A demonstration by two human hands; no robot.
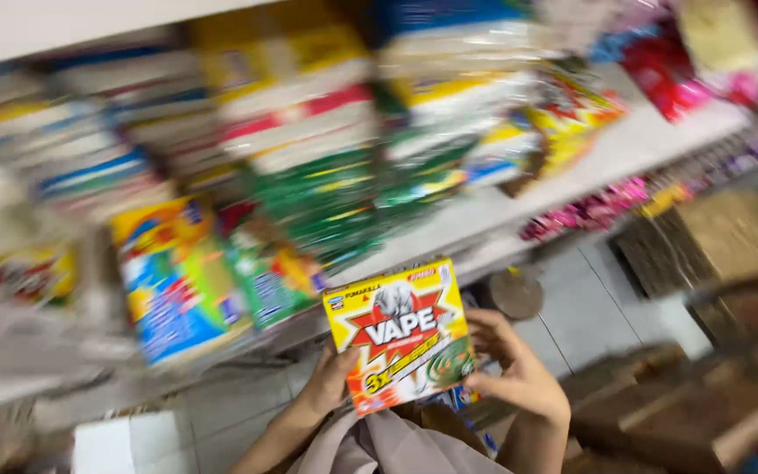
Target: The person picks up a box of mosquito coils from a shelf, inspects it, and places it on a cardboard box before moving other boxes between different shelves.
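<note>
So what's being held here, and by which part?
A yellow box, held by both hands: the left hand at its lower left edge, the right hand at its right edge.

The box [401, 338] looks like glossy printed cardboard, smooth on its face. Above the box, the packets [326, 189] on the white, smooth-painted shelf [633, 145] look like shiny plastic film, though blur hides detail. Right of the box stand matt brown cardboard cartons [730, 237], and below it hangs soft beige cloth [388, 448] over a smooth, pale tiled floor [598, 307].
</note>
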